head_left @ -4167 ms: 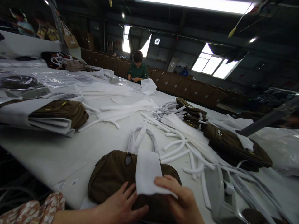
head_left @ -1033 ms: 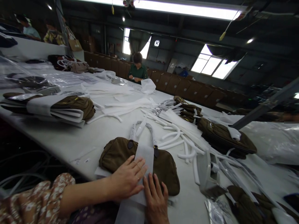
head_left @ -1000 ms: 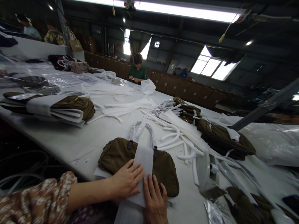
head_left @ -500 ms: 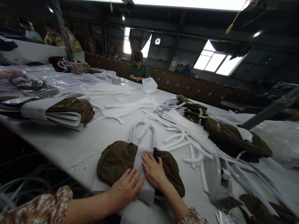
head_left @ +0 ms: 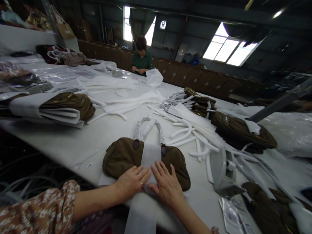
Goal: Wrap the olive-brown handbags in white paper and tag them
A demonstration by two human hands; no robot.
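Observation:
An olive-brown handbag (head_left: pixel 123 156) lies at the near edge of the white table, its wrapped handles (head_left: pixel 138 130) pointing away from me. A strip of white foam sheet (head_left: pixel 151 152) runs down over the bag's middle, and a white length hangs past the table edge. My left hand (head_left: pixel 134 180) lies flat on the bag's lower front beside the strip, fingers stretched out. Flat on the strip and the bag's right half rests my right hand (head_left: pixel 167 182), fingers spread. Neither hand grips anything.
White foam tubes (head_left: pixel 185 135) and a grey tape dispenser (head_left: pixel 223 172) lie to the right, near more olive bags (head_left: pixel 241 131). A stack of wrapped bags (head_left: pixel 65 105) is on the left. Barcoded packets (head_left: pixel 232 214) lie front right. Across the table sits a person in green (head_left: pixel 141 60).
My right hand has slid down the strip toward the bag's lower edge, uncovering its upper part. My left hand stays flat on the bag. The camera view has tilted down.

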